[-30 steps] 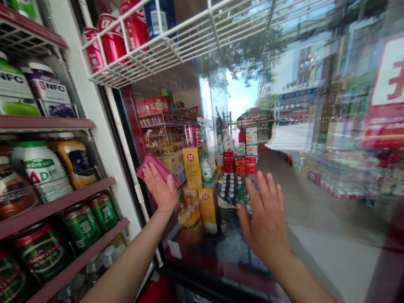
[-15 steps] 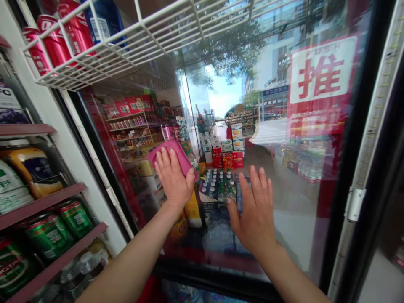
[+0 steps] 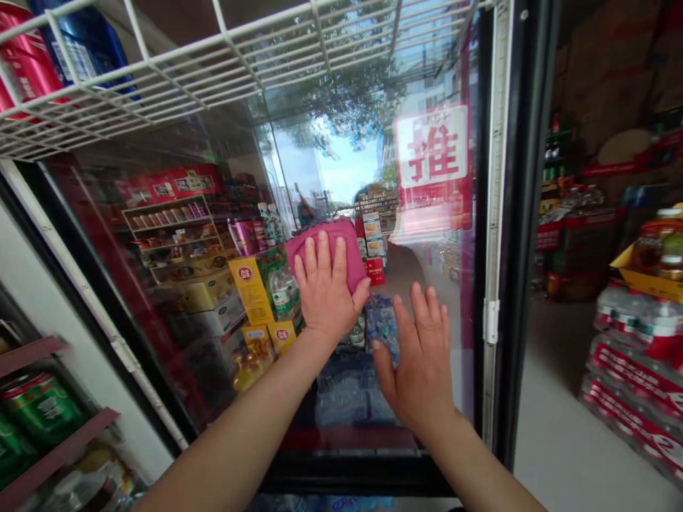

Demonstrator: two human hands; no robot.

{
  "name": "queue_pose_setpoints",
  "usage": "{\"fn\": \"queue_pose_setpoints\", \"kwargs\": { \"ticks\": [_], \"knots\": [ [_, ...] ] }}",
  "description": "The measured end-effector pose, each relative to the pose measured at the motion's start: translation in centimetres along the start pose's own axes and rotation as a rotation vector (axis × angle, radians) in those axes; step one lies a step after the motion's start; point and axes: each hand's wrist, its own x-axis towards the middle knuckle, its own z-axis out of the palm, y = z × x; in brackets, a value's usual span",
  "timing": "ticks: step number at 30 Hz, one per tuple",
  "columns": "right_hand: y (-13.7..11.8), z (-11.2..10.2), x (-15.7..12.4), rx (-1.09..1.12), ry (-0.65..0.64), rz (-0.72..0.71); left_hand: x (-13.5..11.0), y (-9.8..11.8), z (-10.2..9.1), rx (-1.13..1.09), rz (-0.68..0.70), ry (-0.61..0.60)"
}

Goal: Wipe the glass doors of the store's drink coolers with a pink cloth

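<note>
A pink cloth (image 3: 351, 250) lies flat against the glass door (image 3: 427, 256), under the fingers of my left hand (image 3: 326, 299). That hand keeps the cloth pressed to the pane, fingers stretched over it and thumb at its lower right edge. Beside it, to the right and lower, my right hand (image 3: 419, 355) is open with fingers extended and nothing in it. Its palm faces the glass; whether it touches the pane I cannot tell. A red-and-white sticker (image 3: 433, 146) with a large character is on the upper right of the glass.
Above my hands juts a white wire rack (image 3: 229, 71) with cans at its left. Shelves with green cans (image 3: 40, 405) stand lower left. The door's black frame (image 3: 526, 235) runs down the right side. Beyond it are stacked bottle packs (image 3: 634, 384).
My left hand has slid the cloth rightward across the glass, closer to my right hand. My view has turned right, showing more of the shop beyond the door frame. My right hand stays open.
</note>
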Motion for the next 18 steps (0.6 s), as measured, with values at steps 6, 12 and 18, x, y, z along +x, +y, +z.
{"fn": "queue_pose_setpoints", "kwargs": {
  "ticks": [6,12,18],
  "knots": [
    [1.9,-2.1,-0.2,-0.041,0.030,0.024,1.6,4.0,0.6,-0.017,0.054,-0.027],
    [3.2,-3.8,0.1,-0.070,0.058,0.034,2.5,9.2,1.9,-0.085,0.238,-0.147],
    [4.2,-5.4,-0.3,-0.128,0.058,0.046,0.3,12.1,3.3,-0.098,0.553,-0.232]
  ]
}}
